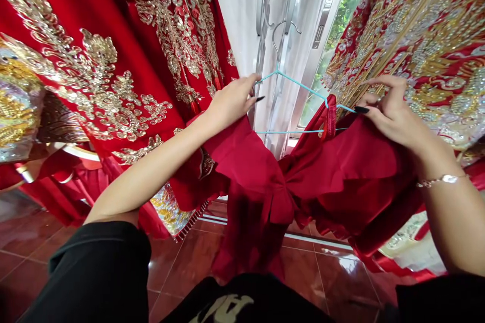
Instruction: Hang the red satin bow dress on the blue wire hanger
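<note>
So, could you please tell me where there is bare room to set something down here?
The red tile floor is free beneath the red garment's hanging folds. A narrow gap runs along the white curtain above the blue wire hanger. Both sides are crowded, where embroidered red gowns hang beside the left hand and right hand.

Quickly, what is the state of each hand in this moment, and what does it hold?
Left hand: closed, holding the red garment at one end of the blue hanger.
Right hand: closed, holding the garment at the hanger's other end.
</note>
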